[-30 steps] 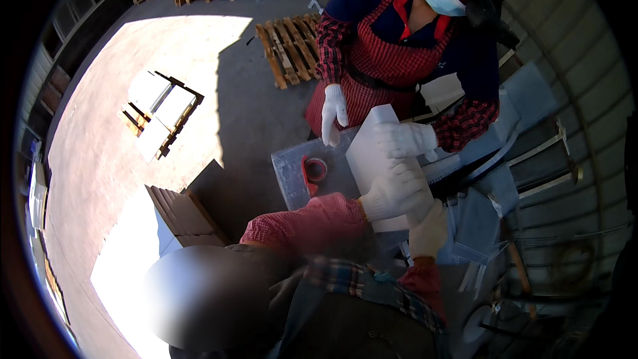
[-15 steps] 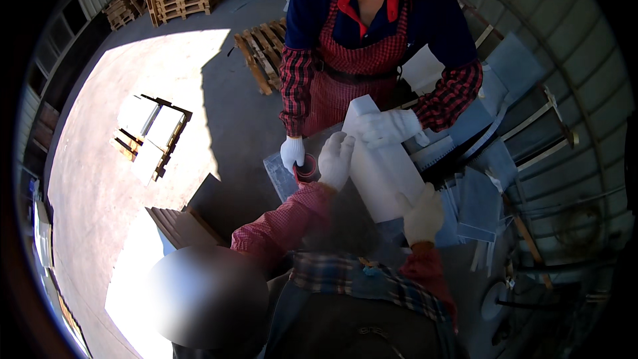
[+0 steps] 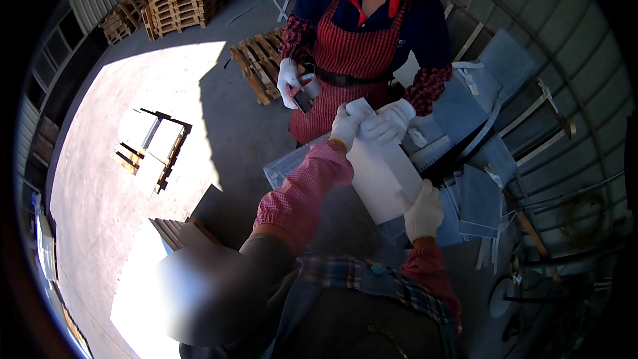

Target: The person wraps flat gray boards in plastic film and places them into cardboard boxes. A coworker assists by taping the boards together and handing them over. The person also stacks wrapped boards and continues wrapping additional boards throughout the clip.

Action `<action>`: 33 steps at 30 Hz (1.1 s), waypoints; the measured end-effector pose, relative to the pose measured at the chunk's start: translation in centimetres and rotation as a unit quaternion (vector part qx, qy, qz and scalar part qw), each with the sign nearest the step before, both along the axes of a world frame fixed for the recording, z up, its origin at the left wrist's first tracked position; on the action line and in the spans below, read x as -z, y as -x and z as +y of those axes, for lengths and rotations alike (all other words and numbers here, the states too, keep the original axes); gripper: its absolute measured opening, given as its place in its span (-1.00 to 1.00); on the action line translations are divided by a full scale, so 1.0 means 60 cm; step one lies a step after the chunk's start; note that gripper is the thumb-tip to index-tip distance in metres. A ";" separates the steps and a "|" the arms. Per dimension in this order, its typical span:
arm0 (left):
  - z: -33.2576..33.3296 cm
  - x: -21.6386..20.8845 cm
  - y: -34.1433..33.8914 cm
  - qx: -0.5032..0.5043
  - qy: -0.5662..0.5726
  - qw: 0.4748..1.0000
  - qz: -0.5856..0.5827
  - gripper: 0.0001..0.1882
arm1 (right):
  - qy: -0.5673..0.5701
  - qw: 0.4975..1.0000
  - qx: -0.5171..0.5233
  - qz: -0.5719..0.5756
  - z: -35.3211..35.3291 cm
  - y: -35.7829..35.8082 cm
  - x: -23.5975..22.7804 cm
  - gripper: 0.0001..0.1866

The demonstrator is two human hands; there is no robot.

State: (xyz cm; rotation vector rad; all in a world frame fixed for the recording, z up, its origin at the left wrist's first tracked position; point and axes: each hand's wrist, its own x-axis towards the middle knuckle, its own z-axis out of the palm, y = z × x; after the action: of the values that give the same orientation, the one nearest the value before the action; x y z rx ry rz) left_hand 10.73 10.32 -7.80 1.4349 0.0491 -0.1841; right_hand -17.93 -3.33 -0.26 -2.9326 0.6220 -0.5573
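Note:
A long white box (image 3: 382,176) lies slanting on the grey work table (image 3: 286,166). My left hand (image 3: 345,126), in a white glove, is closed over the left edge at the box's far end. My right hand (image 3: 424,213), also gloved, grips the near right side, thumb on the top face and fingers along the side. Facing me, a co-worker in a red checked apron rests one gloved hand (image 3: 391,121) on the far end, next to my left hand. Their other hand (image 3: 288,84) holds a tape dispenser (image 3: 306,93) clear of the box.
Grey sheets and panels (image 3: 480,199) are piled right of the table, with metal strips (image 3: 531,149) beyond. Folded boards (image 3: 183,233) stand at the near left. A wooden pallet (image 3: 256,66) lies behind the co-worker, and a loaded pallet (image 3: 159,143) sits on the sunlit floor.
My left hand has reached forward from beside the box onto its far end. The co-worker has lifted the tape dispenser off the table and drawn it back. My right hand stays put.

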 end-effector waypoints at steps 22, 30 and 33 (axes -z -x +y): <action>0.016 -0.068 0.019 0.043 -0.010 0.999 0.024 -0.32 | -0.540 0.805 0.052 -0.240 0.012 0.024 0.169 0.09; 0.003 -0.081 0.028 0.033 -0.036 0.997 0.058 -0.33 | -0.493 0.844 0.094 -0.189 0.000 0.021 0.225 -0.02; 0.001 -0.036 -0.001 0.036 0.032 0.997 0.066 -0.41 | -0.518 0.833 0.089 -0.171 -0.001 0.021 0.230 -0.04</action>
State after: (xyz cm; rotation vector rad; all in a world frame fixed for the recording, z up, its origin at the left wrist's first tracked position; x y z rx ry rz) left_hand 10.78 10.38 -5.66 1.3597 0.0991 -0.3371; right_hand -19.18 -3.42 -14.08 -1.7180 0.8077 -0.5087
